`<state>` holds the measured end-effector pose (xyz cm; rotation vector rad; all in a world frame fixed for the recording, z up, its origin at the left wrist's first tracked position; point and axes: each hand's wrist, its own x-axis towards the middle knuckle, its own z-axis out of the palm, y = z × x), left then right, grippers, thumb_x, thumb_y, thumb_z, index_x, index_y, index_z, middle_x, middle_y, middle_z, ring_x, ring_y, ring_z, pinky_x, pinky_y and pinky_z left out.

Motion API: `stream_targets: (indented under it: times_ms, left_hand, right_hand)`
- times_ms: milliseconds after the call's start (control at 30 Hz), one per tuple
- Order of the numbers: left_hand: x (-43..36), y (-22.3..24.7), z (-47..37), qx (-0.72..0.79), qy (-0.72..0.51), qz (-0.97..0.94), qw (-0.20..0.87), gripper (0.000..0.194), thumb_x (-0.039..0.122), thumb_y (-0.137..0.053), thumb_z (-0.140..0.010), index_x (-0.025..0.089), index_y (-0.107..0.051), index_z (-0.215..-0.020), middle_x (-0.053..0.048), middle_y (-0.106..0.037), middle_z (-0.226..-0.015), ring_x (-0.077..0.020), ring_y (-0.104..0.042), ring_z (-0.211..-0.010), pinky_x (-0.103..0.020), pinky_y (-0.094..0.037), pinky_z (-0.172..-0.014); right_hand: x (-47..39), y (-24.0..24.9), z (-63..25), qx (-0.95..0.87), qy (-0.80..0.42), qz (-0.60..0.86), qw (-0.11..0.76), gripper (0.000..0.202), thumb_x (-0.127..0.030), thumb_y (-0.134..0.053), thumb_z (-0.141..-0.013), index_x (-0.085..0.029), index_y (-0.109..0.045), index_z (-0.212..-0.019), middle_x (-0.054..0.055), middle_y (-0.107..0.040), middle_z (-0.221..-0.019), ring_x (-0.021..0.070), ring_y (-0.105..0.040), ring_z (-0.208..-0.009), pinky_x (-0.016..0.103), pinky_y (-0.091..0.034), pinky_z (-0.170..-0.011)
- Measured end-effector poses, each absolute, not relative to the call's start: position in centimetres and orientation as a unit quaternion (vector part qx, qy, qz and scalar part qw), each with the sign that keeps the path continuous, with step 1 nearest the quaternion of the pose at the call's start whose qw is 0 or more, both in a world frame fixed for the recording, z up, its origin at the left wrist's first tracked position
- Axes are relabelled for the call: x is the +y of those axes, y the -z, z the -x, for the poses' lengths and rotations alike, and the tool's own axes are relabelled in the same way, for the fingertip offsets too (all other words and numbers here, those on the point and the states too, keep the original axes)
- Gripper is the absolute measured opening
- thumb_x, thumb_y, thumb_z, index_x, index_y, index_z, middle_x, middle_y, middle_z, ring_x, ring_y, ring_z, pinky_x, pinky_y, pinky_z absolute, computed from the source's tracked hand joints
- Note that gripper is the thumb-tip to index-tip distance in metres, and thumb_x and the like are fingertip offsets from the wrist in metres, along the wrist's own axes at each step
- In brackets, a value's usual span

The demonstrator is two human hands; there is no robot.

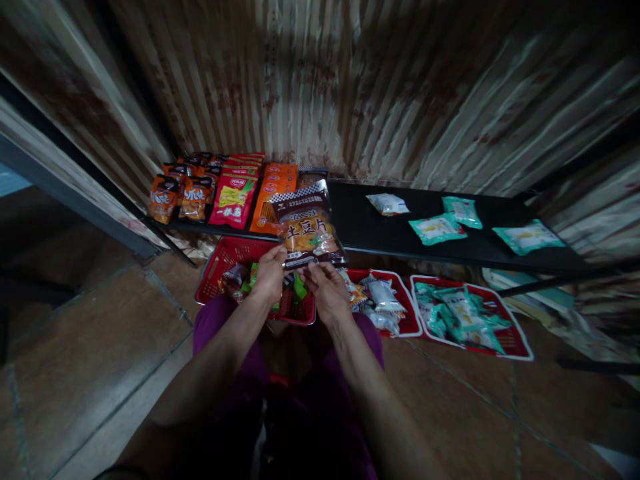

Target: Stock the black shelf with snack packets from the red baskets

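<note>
A brown bag of potato chips [311,227] with a clear window is held up in front of the shelf edge. My left hand [271,272] pinches its lower left corner, and my right hand [326,287] grips the bottom edge on the right. Behind the bag, another dark packet [313,175] shows partly on the shelf. To its left stand orange snack packets [274,193] and red-pink packets [235,197]. Below my hands is a red basket [213,277] with a few small packets inside, partly hidden by my arms.
On the black shelf [370,233], a white packet [388,204] and several teal packets [437,229] lie to the right. Orange-black packets [194,197] fill its left end. Two more red baskets, one of silvery packets [384,295] and one of teal bags [465,313], sit on the tiled floor.
</note>
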<state>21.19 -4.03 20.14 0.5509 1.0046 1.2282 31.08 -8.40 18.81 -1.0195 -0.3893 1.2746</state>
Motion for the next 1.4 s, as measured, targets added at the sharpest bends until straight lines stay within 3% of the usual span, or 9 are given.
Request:
stream_targets:
  times_ms: [167,633,733,833,933,1000,1133,1400]
  left_hand:
    - [-3.7,-19.9,-20.7,0.455,-0.54,-0.236,0.668,0.012,0.023,-0.06,-0.073,0.013,-0.06,-0.079,-0.002,-0.065,-0.072,-0.0112,-0.059,-0.062,-0.024,-0.048,-0.063]
    - [-3.7,-19.2,-19.9,0.462,-0.517,-0.216,0.687,0.009,0.021,-0.062,-0.071,0.013,-0.06,-0.075,-0.002,-0.063,-0.069,-0.0118,-0.058,-0.059,-0.026,-0.047,-0.063]
    - [-3.7,-19.1,-20.0,0.489,-0.509,-0.25,0.663,0.022,0.021,-0.064,-0.071,0.016,-0.062,-0.092,-0.002,-0.064,-0.076,-0.0116,-0.058,-0.063,-0.026,-0.045,-0.066]
    - [-3.8,-19.6,-20.4,0.5,-0.539,-0.313,0.601,0.046,0.018,-0.067,-0.068,0.023,-0.057,-0.112,-0.004,-0.064,-0.097,-0.0142,-0.06,-0.084,-0.028,-0.044,-0.08]
    - [-3.9,-20.6,-20.6,0.486,-0.567,-0.373,0.551,0.039,0.024,-0.068,-0.07,0.025,-0.061,-0.108,-0.005,-0.06,-0.114,-0.0171,-0.054,-0.104,-0.029,-0.039,-0.092]
    - [-4.1,-21.1,-20.6,0.435,-0.557,-0.364,0.606,0.032,0.036,-0.064,-0.074,0.024,-0.064,-0.104,-0.005,-0.06,-0.117,-0.019,-0.053,-0.107,-0.031,-0.04,-0.091]
    - [-4.3,-21.4,-20.5,0.347,-0.522,-0.285,0.725,0.043,0.05,-0.062,-0.074,0.021,-0.062,-0.106,-0.007,-0.063,-0.112,-0.0206,-0.058,-0.101,-0.031,-0.046,-0.082]
    - [-5.1,-19.9,-20.4,0.358,-0.527,-0.271,0.722,0.047,0.039,-0.074,-0.065,0.02,-0.06,-0.106,-0.005,-0.067,-0.098,-0.0196,-0.063,-0.089,-0.031,-0.048,-0.079]
  right_hand:
    - [-8.7,-19.7,-33.6,-0.164,-0.523,0.448,0.706,0.029,-0.031,-0.082,-0.054,-0.022,-0.062,-0.074,-0.005,-0.068,-0.069,0.0072,-0.064,-0.063,0.019,-0.053,-0.063]
    - [-8.9,-18.6,-33.8,-0.086,-0.513,0.461,0.719,0.027,-0.021,-0.083,-0.051,-0.019,-0.06,-0.066,-0.005,-0.066,-0.059,0.0071,-0.064,-0.055,0.016,-0.054,-0.057]
    - [-8.9,-18.4,-33.8,-0.122,-0.47,0.469,0.738,0.028,-0.025,-0.082,-0.053,-0.02,-0.059,-0.068,-0.005,-0.066,-0.061,0.0075,-0.064,-0.056,0.016,-0.053,-0.055]
    - [-9.2,-18.6,-33.7,-0.213,-0.387,0.504,0.742,0.021,-0.03,-0.077,-0.061,-0.021,-0.061,-0.071,-0.006,-0.066,-0.063,0.0083,-0.063,-0.057,0.02,-0.053,-0.056]
    - [-9.9,-19.4,-33.4,-0.38,-0.246,0.569,0.687,0.009,-0.029,-0.067,-0.073,-0.022,-0.064,-0.077,-0.001,-0.07,-0.077,0.0135,-0.066,-0.071,0.029,-0.054,-0.069]
    - [-10.7,-19.9,-33.0,-0.516,-0.138,0.578,0.617,0.006,-0.024,-0.06,-0.079,-0.022,-0.065,-0.083,0.003,-0.071,-0.091,0.0179,-0.066,-0.086,0.036,-0.053,-0.08]
    - [-12.0,-20.2,-31.8,-0.692,0.007,0.527,0.494,0.019,-0.011,-0.055,-0.081,-0.021,-0.064,-0.094,0.007,-0.069,-0.105,0.0212,-0.061,-0.103,0.041,-0.05,-0.09]
    - [-13.3,-18.1,-29.6,-0.759,0.014,0.504,0.411,0.02,-0.01,-0.054,-0.081,-0.021,-0.067,-0.091,0.009,-0.065,-0.104,0.0238,-0.054,-0.109,0.042,-0.051,-0.088]
